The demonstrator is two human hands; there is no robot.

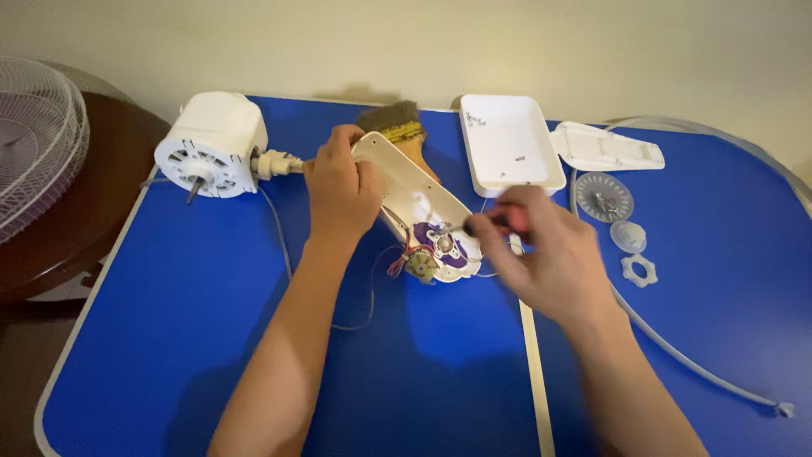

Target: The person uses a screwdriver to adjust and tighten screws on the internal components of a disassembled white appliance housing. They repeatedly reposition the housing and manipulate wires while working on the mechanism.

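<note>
Here, left hand wraps fingers around white fan housing, open side up on blue table, wiring exposed at near end. Right hand (blurred) pinches screwdriver, tip at housing's inner parts. White motor joins housing at left. White tray, brush, clear knobs lie near.
</note>
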